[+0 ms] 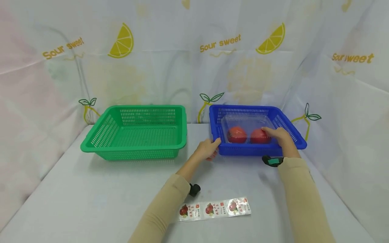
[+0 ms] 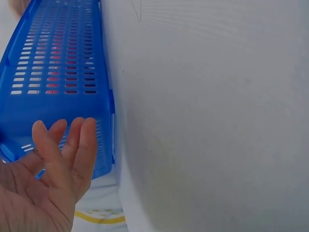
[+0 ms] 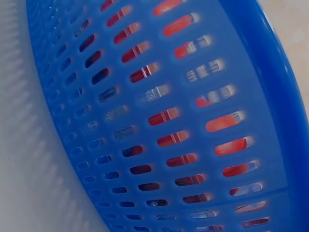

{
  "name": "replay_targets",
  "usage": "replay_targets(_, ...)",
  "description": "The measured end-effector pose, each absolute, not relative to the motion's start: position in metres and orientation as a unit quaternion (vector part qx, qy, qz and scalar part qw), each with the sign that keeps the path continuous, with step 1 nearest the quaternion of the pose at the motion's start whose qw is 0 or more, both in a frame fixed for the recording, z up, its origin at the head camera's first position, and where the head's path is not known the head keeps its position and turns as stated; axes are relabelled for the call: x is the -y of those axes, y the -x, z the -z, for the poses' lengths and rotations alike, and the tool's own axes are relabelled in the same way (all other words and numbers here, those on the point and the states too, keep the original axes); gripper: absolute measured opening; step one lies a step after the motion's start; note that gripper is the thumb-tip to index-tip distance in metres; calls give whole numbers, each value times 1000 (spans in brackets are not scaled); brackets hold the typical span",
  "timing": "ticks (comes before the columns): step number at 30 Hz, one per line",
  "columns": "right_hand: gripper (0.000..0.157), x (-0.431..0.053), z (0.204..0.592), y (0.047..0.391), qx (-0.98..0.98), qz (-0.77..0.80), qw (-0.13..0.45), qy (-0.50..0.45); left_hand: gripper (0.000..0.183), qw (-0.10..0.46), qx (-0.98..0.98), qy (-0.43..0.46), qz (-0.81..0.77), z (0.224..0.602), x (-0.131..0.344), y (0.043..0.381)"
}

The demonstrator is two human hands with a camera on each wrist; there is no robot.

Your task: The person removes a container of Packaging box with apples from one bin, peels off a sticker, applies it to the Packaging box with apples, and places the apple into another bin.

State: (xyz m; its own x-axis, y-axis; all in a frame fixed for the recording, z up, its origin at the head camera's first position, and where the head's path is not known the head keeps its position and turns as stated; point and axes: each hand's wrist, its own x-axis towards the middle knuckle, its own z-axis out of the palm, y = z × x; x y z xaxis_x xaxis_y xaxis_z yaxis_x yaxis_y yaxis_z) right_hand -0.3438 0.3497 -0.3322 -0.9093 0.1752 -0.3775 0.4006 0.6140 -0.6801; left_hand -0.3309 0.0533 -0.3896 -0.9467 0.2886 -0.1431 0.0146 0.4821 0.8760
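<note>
White tabletop (image 1: 91, 199). Left hand (image 1: 207, 148) at blue basket (image 1: 243, 150); right hand (image 1: 281, 135) at clear box (image 1: 249, 120); grasps unclear. Risk: box tilting, if lifted one-sided.

Two bare hands are extended forward from long beige sleeves (image 1: 161, 206), the arms set well apart.
The left arm is angled forward and to the right, its bare wrist (image 1: 189, 167) exposed beyond the cuff; the bare left hand (image 1: 207, 149) is held with the thumb (image 1: 216, 142) stretched out to the right, and in the left wrist view its slender fingers (image 2: 85, 150) are seen loosely bent and slightly parted. The right arm is stretched forward and tilted a little to the left; the bare right hand (image 1: 282, 135) is turned leftward, one digit (image 1: 268, 130) pointed left, the other fingers largely hidden.
</note>
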Motion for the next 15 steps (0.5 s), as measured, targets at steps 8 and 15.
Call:
replay_targets(8, 101, -352, 332, 342, -873, 439, 110, -183, 54, 146, -843, -87, -510, 392, -54, 330)
replay_targets(15, 98, -355, 334, 346, -842, 493, 93, -199, 52, 146, -840, -79, -517, 392, -53, 329)
